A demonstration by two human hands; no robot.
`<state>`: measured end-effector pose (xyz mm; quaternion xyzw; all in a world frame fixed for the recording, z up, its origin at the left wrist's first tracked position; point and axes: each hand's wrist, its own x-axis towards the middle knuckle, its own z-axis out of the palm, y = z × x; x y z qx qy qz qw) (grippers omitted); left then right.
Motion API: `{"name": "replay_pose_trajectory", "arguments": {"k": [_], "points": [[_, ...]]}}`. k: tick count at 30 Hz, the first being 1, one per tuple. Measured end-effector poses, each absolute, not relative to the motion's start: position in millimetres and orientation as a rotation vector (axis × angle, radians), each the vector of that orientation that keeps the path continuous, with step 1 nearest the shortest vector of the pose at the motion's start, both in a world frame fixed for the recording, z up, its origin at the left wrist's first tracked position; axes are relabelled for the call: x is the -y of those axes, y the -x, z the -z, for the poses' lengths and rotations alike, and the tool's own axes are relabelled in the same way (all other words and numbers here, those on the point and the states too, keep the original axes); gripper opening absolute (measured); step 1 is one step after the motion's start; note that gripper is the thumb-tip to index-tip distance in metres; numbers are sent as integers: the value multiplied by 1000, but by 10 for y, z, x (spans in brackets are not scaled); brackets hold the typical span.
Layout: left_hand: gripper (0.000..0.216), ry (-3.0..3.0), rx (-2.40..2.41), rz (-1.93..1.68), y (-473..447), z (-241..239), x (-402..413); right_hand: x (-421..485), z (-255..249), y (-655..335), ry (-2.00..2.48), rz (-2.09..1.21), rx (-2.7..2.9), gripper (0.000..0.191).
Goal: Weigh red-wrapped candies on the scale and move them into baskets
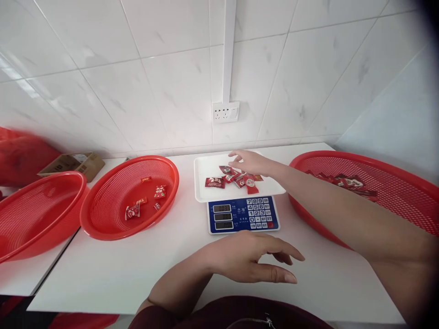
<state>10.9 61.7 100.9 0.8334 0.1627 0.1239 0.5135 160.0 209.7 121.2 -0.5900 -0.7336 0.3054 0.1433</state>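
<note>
A white tray (202,193) sits on top of a blue digital scale (242,214), with several red-wrapped candies (215,182) lying in its middle. Over the tray's far part is my right hand (247,161), its fingers apart just above the candies; I see nothing held in it. My left hand (252,256) hovers in front of the scale, palm down, fingers spread and holding nothing. On the right, partly behind my right forearm, a large red basket (310,157) contains many red-wrapped candies (351,183).
Left of the scale stands a red basket (174,201) with a few candy packets (132,211) in it. Farther left are another red basket (37,237), a cardboard box (89,167) and a red bag (24,155). A tiled wall with a socket (225,112) borders the white table (137,269).
</note>
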Motion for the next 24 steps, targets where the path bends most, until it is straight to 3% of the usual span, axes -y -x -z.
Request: {"name": "replay_pose_trajectory", "arguments": {"k": [5,16,24], "points": [[43,-2043,-306,-223,-103,-1014,-597,-1997,-1224,-1661,1650,-751,2041,43],[47,-2134,-38,96,-234,-938,-558,-1283,-1153,-1978,1386,-939,1382,19],[52,-2185,35,140,-227,-959,-587,-1318,-916,-1792,1205,-1011,1277,19]]}}
